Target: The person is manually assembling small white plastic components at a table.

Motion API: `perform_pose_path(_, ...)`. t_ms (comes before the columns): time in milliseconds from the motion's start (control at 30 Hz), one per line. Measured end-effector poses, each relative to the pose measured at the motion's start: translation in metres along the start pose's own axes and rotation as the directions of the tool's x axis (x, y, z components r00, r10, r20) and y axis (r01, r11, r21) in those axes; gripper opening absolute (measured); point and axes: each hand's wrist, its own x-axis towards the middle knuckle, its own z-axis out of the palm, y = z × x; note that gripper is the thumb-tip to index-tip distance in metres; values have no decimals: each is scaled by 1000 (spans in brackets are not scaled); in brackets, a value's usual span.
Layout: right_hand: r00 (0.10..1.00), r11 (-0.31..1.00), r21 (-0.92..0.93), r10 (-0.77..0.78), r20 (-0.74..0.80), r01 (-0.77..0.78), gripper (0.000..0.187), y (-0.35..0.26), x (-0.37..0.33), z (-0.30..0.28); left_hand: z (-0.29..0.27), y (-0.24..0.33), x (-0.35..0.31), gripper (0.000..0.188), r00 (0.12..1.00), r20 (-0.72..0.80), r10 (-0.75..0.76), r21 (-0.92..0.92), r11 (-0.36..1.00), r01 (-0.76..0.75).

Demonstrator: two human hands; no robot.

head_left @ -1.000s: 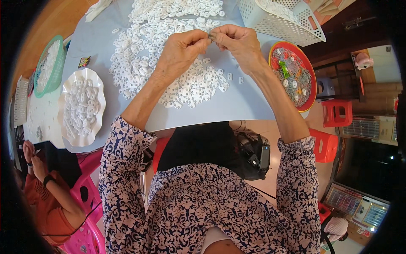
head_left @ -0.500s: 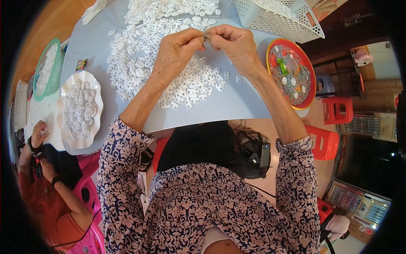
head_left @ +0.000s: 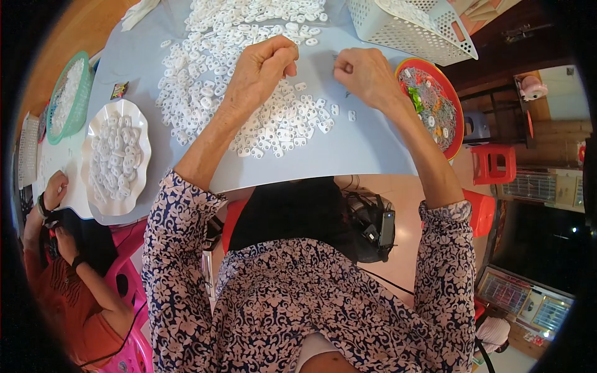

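My left hand (head_left: 264, 67) hovers over the white pile with its fingertips pinched together. Whatever it holds, if anything, is hidden behind the fingers. Apart from it, my right hand (head_left: 364, 71) is curled closed over the bare grey-blue table (head_left: 379, 149), and its fingertips do not show what is in them. Many small white plastic pieces with two holes (head_left: 273, 127) lie heaped under and around my left hand. To the right of my right hand is a red, yellow-rimmed tray (head_left: 453, 93) of thin grey metal bits, a few white pieces and a green wrapper.
A white scalloped dish (head_left: 142, 155) of white pieces stands at left, a small wrapper (head_left: 119, 91) behind it. Beyond are a green basket (head_left: 79, 109) and a co-worker's hand (head_left: 56, 188). A perforated white basket (head_left: 404, 37) stands back right. Red stools (head_left: 493, 163) stand at right.
My hands, which met fingertip to fingertip, have come apart. The right hand has moved right, nearer the red tray; the left has stayed almost in place.
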Motion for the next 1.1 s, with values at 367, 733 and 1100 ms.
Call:
perform_pose_path(367, 979, 456, 884, 111, -168, 100, 14, -39, 14, 18, 0, -4, 2, 22, 997, 63, 34, -96, 995, -28)
perform_pose_path(733, 981, 760, 648, 161, -110, -52, 10, -12, 12, 10, -9, 0, 6, 24, 999, -22, -37, -17, 999, 36)
perform_pose_path(1100, 976, 989, 130, -44, -212, 72, 18, 3, 50, 17, -17, 4, 7, 33, 985, -170, -3, -117, 993, -17)
